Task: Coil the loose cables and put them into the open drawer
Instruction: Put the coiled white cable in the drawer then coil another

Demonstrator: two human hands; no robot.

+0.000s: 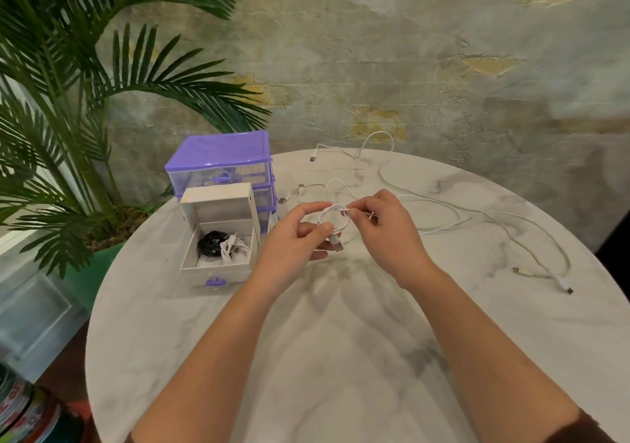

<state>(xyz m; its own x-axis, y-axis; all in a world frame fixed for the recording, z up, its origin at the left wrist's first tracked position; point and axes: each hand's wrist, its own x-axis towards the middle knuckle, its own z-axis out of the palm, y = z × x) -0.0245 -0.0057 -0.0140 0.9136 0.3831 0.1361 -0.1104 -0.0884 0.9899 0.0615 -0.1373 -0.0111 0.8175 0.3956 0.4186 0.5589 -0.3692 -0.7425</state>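
Both hands hover above the round marble table [341,357], to the right of the open drawer [218,238]. The left hand [293,234] pinches a small coil of white cable [332,221] between thumb and forefinger, its USB plug poking out below the thumb. The right hand [385,227] pinches the coil's top with curled fingers; what lies in its palm is hidden. The open drawer, white with a purple handle, holds a black coiled cable [210,242] and a white coiled cable [233,248]. Behind the drawer stands the purple organizer [221,163]; its lower tiers are mostly hidden. Right of the drawer, beyond the hands, loose white cables [477,217] sprawl toward the table's far edge. A palm plant [68,101] stands left of the drawer, cut off by the frame.
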